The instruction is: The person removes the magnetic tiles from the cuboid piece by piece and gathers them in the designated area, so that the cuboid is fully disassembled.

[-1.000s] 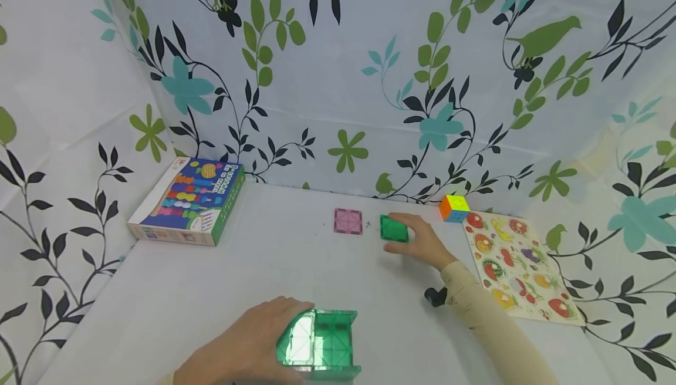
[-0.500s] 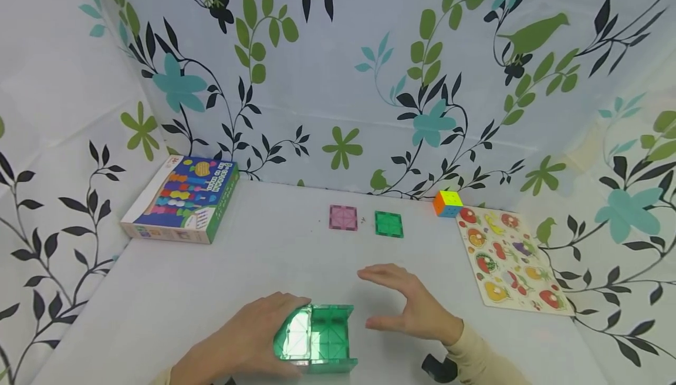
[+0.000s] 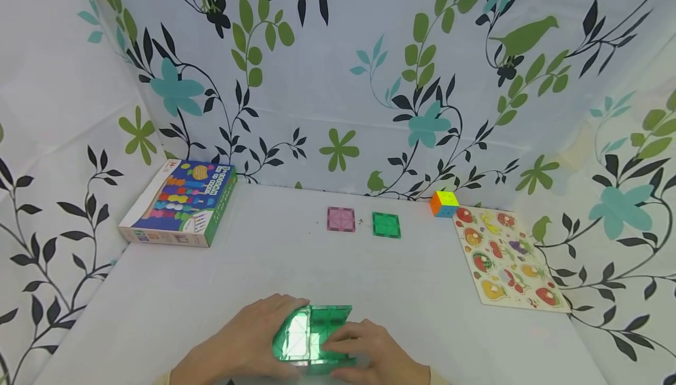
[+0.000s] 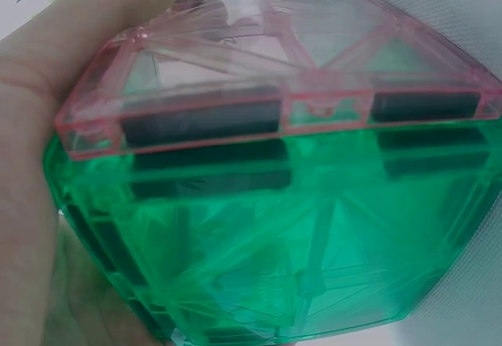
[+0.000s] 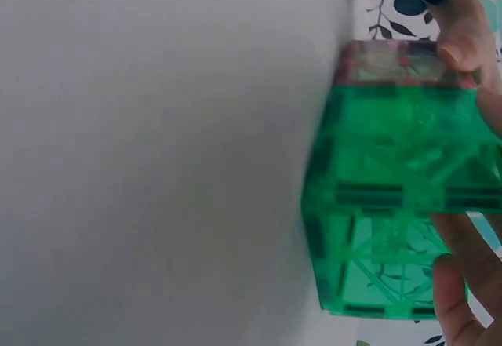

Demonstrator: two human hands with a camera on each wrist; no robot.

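A box-like build of see-through green magnetic tiles (image 3: 322, 332) stands near the front of the table. My left hand (image 3: 245, 335) grips its left side in the head view. At the right side, my right hand (image 3: 377, 353) has its fingertips on the build and its thumb by the near wall, pinching it. The left wrist view shows a pink magnetic tile (image 4: 314, 71) against the green tiles (image 4: 306, 236). In the right wrist view, green walls (image 5: 392, 142) lie between the right thumb and fingers (image 5: 459, 299).
A pink tile (image 3: 341, 219) and a green tile (image 3: 386, 225) lie flat farther back. A colour cube (image 3: 445, 203) and a fruit puzzle board (image 3: 507, 259) are at the right. A game box (image 3: 179, 202) lies at the back left, before a patterned cloth (image 3: 296, 80).
My right hand has let go of the loose green tile at the back and come forward to the green build. My left hand has kept its grip there.
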